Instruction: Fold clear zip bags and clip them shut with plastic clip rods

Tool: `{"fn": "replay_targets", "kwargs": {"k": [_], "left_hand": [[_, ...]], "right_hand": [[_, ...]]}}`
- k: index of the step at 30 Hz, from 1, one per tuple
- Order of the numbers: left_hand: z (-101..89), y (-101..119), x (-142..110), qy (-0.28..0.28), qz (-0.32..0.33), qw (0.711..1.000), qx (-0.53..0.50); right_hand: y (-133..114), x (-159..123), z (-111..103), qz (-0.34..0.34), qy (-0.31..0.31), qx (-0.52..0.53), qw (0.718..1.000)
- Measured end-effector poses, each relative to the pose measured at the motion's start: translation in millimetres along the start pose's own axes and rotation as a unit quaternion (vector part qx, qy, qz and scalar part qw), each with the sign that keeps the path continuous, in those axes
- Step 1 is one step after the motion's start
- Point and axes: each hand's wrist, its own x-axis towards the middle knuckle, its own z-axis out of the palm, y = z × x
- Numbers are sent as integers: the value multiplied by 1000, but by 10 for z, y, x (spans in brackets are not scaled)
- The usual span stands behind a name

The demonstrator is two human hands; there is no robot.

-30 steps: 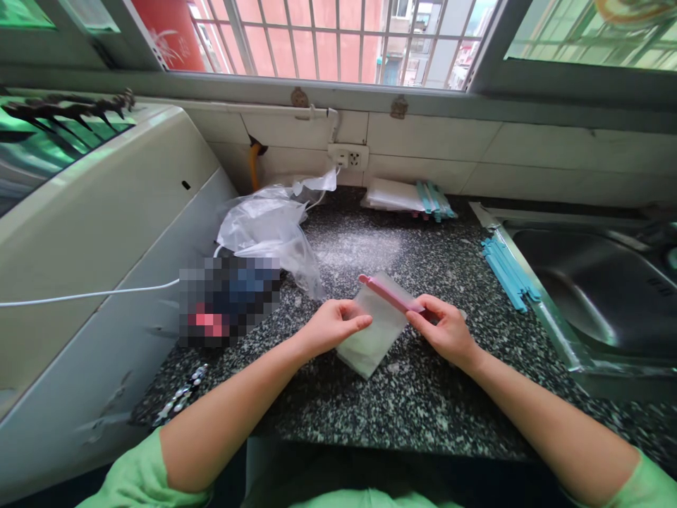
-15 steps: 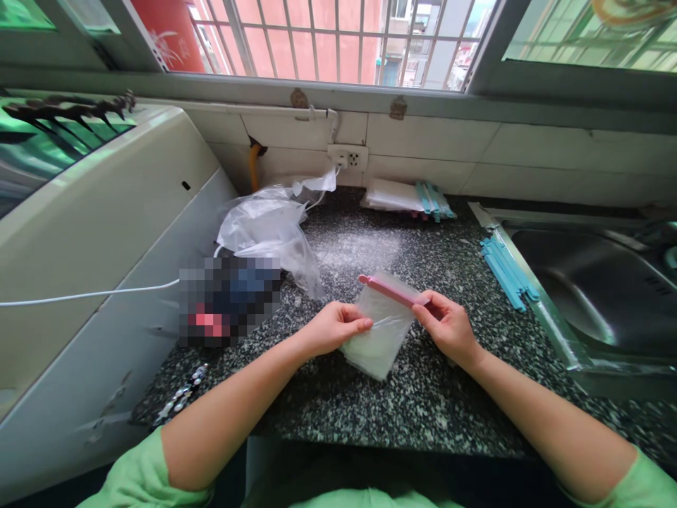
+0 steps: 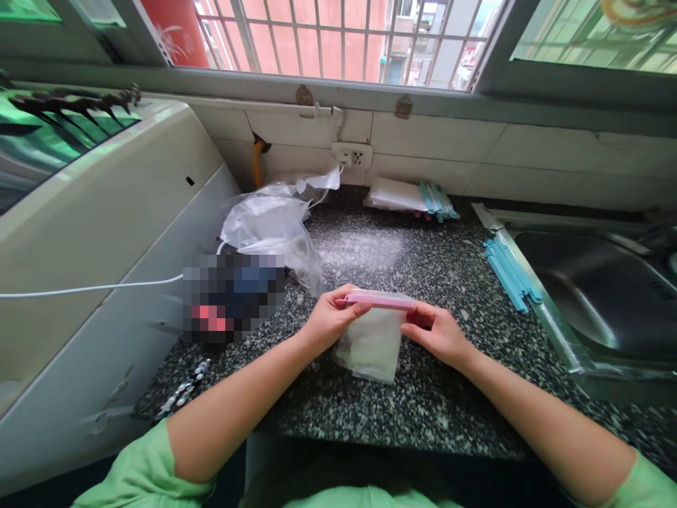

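A clear plastic bag (image 3: 373, 346) hangs above the counter, with a pink sealing clip (image 3: 379, 302) lying nearly level across its top. My left hand (image 3: 334, 317) pinches the clip's left end, thumb in front and fingers behind. At the other end, my right hand (image 3: 441, 331) has its fingers closed on the clip's right tip, the thumb lower beside the bag's edge. Part of the bag's upper edge sticks out above the clip.
Blue clip strips (image 3: 510, 275) lie by the steel sink (image 3: 574, 282). Flat plastic bags with blue clips (image 3: 405, 195) rest near the wall. On the left are a crumpled plastic bag (image 3: 269, 219), a blurred-out dark object (image 3: 233, 296) and a white cable (image 3: 106, 288).
My left hand has moved from the bag's side up to the clip's left end. The clip has turned from slanting to nearly level, and the bag now hangs straighter.
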Motion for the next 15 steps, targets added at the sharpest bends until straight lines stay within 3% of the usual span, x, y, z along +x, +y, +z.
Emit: {"fn": "replay_targets", "kwargs": {"k": [4, 11, 15], "left_hand": [[-20, -35, 24, 41, 10, 999, -30], [7, -129, 34, 74, -25, 995, -55], [20, -132, 37, 82, -23, 995, -44]], "right_hand": [[-47, -16, 21, 15, -42, -45, 998], [-29, -27, 32, -14, -41, -105, 994], [41, 12, 26, -1, 45, -25, 999]]}}
